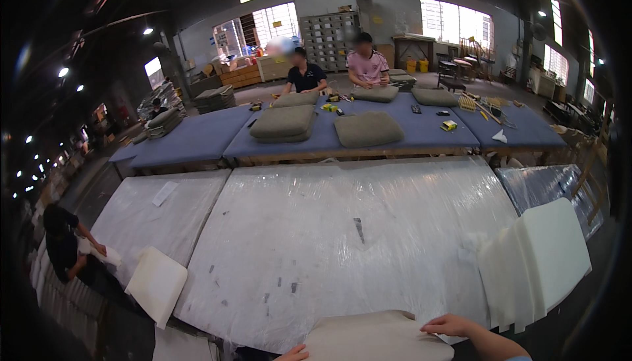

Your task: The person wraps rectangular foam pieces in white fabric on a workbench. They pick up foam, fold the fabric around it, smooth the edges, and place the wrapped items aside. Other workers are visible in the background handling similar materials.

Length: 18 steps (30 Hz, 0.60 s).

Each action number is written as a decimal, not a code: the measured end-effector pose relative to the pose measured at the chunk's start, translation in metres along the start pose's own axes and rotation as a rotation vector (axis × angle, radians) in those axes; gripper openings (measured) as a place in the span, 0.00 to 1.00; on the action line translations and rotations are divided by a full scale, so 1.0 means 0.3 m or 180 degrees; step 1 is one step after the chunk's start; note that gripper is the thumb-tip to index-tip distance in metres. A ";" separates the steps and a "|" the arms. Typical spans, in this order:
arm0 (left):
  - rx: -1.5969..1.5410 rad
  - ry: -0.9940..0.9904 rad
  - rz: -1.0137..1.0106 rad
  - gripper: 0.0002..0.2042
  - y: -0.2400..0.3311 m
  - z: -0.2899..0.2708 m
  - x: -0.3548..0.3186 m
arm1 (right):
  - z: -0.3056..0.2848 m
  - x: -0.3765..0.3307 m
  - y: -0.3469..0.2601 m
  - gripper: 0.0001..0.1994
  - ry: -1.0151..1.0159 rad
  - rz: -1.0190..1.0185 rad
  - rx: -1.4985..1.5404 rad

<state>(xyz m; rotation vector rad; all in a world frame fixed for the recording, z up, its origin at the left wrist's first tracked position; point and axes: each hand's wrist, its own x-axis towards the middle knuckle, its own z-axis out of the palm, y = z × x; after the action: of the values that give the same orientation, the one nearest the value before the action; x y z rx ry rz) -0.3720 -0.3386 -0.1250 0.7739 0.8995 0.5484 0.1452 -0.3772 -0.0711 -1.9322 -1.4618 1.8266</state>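
Note:
A cream, cushion-shaped pad (368, 338) lies at the near edge of the plastic-wrapped table, cut off by the bottom of the view. My right hand (454, 327) grips its right edge, thumb and fingers closed at the corner. At its left edge, my left hand (294, 354) shows only partly, its fingers together against the pad. To the right, a stack of similar cream pads (556, 256) leans over the table's edge. Another cream pad (158, 285) lies near the left corner.
The wrapped white table (342, 229) spreads before me. Beyond it, blue-topped tables (303, 144) carry grey-green cushions (368, 129) and small tools. Two people (368, 65) work behind them. Another person (72, 242) stands at the left, handling a pale piece.

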 end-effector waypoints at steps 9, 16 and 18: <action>-0.1007 0.0342 -0.0077 0.32 0.092 0.050 0.051 | 0.177 -0.079 0.038 0.33 0.1213 -0.1308 0.3310; -0.1551 0.1142 -0.0008 0.15 0.400 -0.031 0.302 | 0.113 -0.062 -0.026 0.33 0.1143 -0.1315 0.3712; -0.1410 0.1061 0.0388 0.11 0.604 0.066 0.252 | 0.170 -0.071 -0.056 0.33 0.0855 -0.1369 0.3683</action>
<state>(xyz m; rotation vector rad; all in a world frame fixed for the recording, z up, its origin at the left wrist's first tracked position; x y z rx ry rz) -0.3346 -0.1816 -0.0112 0.3384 0.9914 0.9664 0.0985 -0.4086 -0.0587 -1.0874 -0.4329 1.5376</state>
